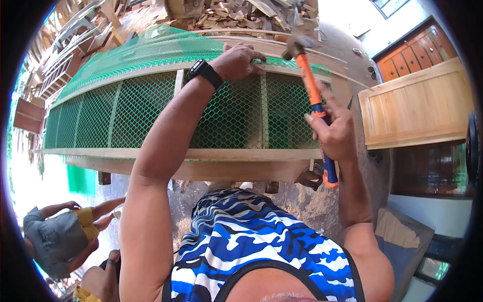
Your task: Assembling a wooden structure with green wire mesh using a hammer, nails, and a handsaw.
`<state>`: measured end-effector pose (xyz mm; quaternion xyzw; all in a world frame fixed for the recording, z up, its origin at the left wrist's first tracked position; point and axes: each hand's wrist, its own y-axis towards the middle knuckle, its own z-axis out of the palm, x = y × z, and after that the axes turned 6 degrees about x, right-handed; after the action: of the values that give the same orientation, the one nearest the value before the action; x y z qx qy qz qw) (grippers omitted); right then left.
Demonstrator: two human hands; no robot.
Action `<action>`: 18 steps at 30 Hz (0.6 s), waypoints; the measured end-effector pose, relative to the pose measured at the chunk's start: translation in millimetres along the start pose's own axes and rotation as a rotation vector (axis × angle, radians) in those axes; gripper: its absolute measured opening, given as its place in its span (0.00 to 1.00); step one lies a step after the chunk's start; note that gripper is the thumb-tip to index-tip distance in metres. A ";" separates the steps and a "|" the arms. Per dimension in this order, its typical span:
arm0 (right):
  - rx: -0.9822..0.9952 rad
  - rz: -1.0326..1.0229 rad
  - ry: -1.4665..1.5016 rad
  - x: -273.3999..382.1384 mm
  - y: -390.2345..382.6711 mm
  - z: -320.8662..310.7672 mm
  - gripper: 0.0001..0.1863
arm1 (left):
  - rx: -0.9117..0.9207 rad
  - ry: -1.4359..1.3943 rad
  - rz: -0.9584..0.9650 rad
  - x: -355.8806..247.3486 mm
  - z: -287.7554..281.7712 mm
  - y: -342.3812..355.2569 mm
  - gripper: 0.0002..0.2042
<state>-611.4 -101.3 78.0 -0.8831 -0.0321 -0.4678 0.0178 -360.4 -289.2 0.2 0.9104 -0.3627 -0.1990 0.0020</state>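
Note:
A long wooden frame (221, 154) lies across in front of me, with green plastic mesh (146, 100) stretched over its openings. At the frame's far rail, my left hand (237, 62) rests with its fingers bent and drawn together over the mesh edge. Whatever is between those fingertips is too small to tell. My right hand (336, 128) is closed around the orange and blue handle of a hammer (311, 83). The hammer's head is raised at the far side of the frame, right of my left hand, and looks slightly blurred.
Loose green mesh (156, 43) bunches beyond the frame's far left. Wood scraps (231, 17) are heaped farther back. A pale wooden panel (417, 103) stands at the right, near an orange-brown door (417, 53). A person in a grey shirt (55, 244) is at the lower left, with another person's arm nearby.

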 end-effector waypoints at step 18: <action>-0.609 0.502 -0.314 -291.1 -111.6 -102.5 0.29 | 0.044 -0.151 -0.078 1.0 -0.1 12.4 0.27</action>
<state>-867.2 -7.9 -105.1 -0.8890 0.3211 -0.2967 -0.1358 -367.9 -299.0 1.8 0.9061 -0.3303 -0.2591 -0.0531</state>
